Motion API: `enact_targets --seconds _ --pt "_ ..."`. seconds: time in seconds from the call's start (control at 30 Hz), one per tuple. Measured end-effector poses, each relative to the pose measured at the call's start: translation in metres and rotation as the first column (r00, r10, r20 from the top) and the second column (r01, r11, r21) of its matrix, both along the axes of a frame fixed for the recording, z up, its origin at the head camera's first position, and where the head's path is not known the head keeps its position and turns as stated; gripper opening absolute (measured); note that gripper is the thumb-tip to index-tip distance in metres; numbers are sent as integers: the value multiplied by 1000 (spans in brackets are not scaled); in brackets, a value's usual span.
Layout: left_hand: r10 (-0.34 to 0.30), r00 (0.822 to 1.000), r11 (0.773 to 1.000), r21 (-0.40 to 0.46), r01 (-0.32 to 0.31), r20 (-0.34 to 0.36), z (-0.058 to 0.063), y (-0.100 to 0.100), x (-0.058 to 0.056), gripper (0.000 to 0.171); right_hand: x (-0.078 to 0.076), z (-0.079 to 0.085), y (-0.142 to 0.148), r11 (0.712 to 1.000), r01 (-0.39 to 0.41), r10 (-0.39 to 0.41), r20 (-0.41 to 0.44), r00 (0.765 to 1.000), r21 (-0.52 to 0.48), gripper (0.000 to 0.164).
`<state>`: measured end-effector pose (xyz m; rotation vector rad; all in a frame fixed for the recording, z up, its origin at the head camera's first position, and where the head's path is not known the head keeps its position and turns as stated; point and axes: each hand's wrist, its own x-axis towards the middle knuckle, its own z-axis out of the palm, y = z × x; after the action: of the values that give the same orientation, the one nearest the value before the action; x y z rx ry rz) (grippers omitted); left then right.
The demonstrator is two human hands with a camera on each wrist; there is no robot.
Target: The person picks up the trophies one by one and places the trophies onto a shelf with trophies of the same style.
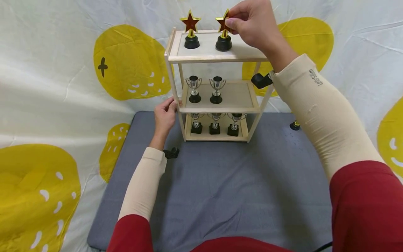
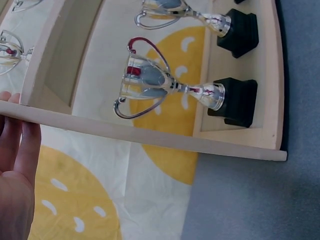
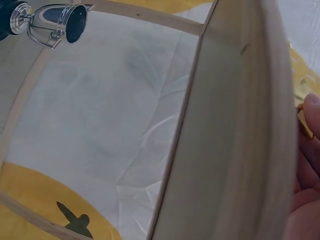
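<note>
On the top board of a small wooden shelf rack [image 1: 217,60], my right hand [image 1: 256,26] pinches a star trophy [image 1: 224,43] with a gold-rimmed red star and black base. Its base appears to rest on the board. Left of it stands a matching star trophy [image 1: 191,42]. Lower down, my left hand [image 1: 165,117] grips the rack's left post [image 2: 125,133], its fingers passing behind the wood in the left wrist view. Two silver cups, one of them this silver cup [image 1: 216,91], stand on the middle board. In the right wrist view, the top board hides much of the right hand [image 3: 306,200].
Several silver cups, including a right-hand cup [image 1: 233,126], stand on the bottom board. Another black-based trophy [image 1: 295,125] is on the grey padded surface [image 1: 220,189] at right, partly behind my sleeve. A white curtain with yellow shapes [image 1: 132,63] hangs behind the rack.
</note>
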<state>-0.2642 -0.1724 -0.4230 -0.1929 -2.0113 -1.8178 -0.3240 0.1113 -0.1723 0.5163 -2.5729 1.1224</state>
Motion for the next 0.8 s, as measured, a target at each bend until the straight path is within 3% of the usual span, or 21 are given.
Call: enact_targets --seconds 0.3,0.8 --pt "0 1000 1000 -9 0 -13 0 -1 1 30 -4 0 -10 991 64 -65 1 998 121 37" --pt "-3 1000 1000 -3 3 -22 -1 1 0 32 -7 -3 -10 974 116 -107 -57 993 193 39"
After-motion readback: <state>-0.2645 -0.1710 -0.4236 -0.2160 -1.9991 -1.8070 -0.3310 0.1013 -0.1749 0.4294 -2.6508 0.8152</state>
